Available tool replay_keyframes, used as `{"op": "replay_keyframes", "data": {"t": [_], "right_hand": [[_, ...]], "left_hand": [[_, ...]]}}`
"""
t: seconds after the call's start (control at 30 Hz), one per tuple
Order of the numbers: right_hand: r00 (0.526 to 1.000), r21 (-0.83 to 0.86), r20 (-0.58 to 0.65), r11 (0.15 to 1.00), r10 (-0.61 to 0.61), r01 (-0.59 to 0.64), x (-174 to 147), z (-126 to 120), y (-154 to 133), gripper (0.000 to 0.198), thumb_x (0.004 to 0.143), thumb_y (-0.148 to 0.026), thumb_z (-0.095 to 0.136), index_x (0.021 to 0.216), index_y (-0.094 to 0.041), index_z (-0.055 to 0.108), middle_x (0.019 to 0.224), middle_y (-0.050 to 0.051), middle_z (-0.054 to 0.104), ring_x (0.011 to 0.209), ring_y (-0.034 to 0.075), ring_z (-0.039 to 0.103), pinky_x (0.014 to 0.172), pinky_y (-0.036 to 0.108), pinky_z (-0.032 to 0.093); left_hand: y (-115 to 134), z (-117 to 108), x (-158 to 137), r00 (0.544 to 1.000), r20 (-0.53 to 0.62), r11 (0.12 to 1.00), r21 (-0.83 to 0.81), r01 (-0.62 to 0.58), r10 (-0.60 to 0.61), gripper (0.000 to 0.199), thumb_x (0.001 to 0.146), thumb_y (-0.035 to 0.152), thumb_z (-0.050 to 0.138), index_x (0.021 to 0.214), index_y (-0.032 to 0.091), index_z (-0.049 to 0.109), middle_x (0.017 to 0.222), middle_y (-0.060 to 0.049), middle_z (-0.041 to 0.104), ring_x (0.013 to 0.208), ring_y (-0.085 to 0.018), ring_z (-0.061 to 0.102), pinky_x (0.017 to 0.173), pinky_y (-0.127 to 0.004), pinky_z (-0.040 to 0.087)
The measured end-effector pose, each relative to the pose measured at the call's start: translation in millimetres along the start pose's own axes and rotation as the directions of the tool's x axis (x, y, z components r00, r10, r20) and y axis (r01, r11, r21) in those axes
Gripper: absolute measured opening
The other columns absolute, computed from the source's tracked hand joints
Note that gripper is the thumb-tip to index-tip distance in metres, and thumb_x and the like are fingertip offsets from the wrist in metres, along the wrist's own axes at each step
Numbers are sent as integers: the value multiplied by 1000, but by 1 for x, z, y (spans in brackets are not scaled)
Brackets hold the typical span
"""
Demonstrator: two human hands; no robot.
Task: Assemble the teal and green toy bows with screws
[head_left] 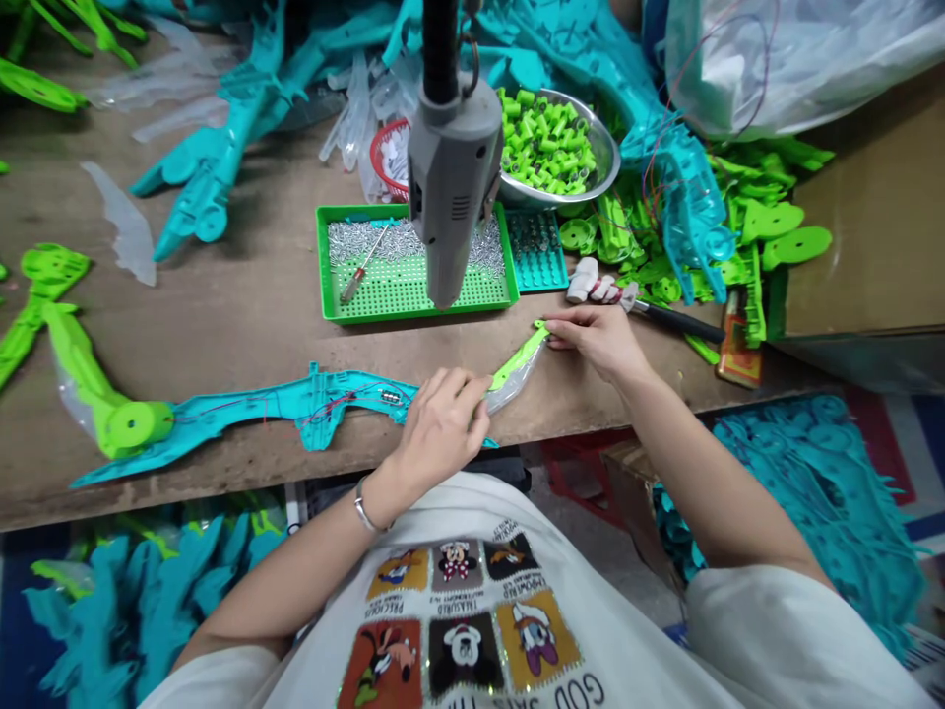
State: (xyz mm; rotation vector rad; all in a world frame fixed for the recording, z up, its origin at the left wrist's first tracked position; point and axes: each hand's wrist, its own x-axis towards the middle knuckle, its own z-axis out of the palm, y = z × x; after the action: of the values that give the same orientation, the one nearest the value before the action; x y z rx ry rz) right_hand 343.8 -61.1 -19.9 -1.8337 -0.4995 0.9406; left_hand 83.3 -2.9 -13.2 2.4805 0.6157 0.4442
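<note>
A long turquoise plastic shell (251, 406), like half of a toy bow, lies along the table's front edge with thin red wires and a small metal spring in it. My left hand (445, 418) is closed over its right end, fingers curled down and hiding the joint. From there a green limb (523, 356) with a clear plastic blade (509, 392) slants up to the right. At its tip, my right hand (593, 337) pinches the limb between thumb and fingers. A second green limb (93, 379) with a round cap joins the shell's left end.
A grey electric screwdriver (454, 187) hangs over a green tray (346, 313) of screws holding a small screwdriver (364, 264). Behind are a metal bowl (609, 162) of green pieces and a turquoise tray (542, 266). A black-handled hammer (675, 320) with a wrapped head lies right.
</note>
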Motion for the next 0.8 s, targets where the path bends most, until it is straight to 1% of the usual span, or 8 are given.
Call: {"op": "replay_keyframes", "data": {"t": [0.1,0.2,0.3,0.37,0.43,0.53,0.67,0.8], "right_hand": [[1000,-21,26,1000,5,-4,1,-1,-2,31,56,-31,95,78,-16,80,77,6,78,62,12,69,60,24,64],[999,-45,33,998,33,-31,1,-2,-4,36,49,-29,98,76,-16,79,70,4,75,59,12,67,58,24,62],[997,-75,57,996,50,-46,3,-2,-9,38,45,-30,100,72,-16,77,64,3,73,57,12,66,54,23,60],[994,-104,80,992,80,-71,5,-1,-14,37,46,-29,100,70,-16,76,63,2,72,56,11,65,53,22,60],[987,-142,97,984,125,-110,7,-1,-19,36,46,-26,100,69,-16,75,64,2,72,57,10,65,54,21,60],[977,-192,108,968,185,-162,11,-1,-25,34,47,-22,100,66,-16,73,66,2,72,58,11,66,55,21,62],[971,-222,106,957,215,-188,14,0,-30,32,50,-20,99,63,-17,69,62,1,69,56,10,66,53,20,61],[961,-245,128,947,245,-209,15,0,-32,35,49,-23,100,63,-16,68,61,1,69,54,10,65,51,20,61]], "left_hand": [[0,-2,-1,997,71,996,91,-13,6,35,100,30,51,129,16,63,109,-10,69,99,-26,59,86,-39,50],[2,-4,-2,990,137,979,200,-46,19,56,98,43,55,148,17,49,129,-13,65,108,-30,59,88,-43,48],[5,-4,-2,974,223,956,275,-101,39,58,100,36,52,154,18,41,152,-14,52,127,-33,54,97,-45,46],[6,-4,0,960,277,945,304,-119,32,57,101,31,48,156,18,40,159,-13,45,138,-34,47,105,-48,43],[6,-4,1,950,311,940,320,-120,16,56,102,30,45,157,17,38,162,-11,40,146,-35,41,111,-53,39],[4,-3,1,946,322,942,308,-132,27,57,104,32,39,158,16,34,164,-10,36,150,-34,36,116,-57,34],[-2,-4,1,951,305,954,269,-135,49,57,104,35,41,158,17,35,163,-10,39,150,-33,37,118,-58,34],[-3,-4,2,947,316,962,236,-140,60,57,104,36,43,157,17,37,160,-10,43,148,-33,40,119,-57,34]]}}
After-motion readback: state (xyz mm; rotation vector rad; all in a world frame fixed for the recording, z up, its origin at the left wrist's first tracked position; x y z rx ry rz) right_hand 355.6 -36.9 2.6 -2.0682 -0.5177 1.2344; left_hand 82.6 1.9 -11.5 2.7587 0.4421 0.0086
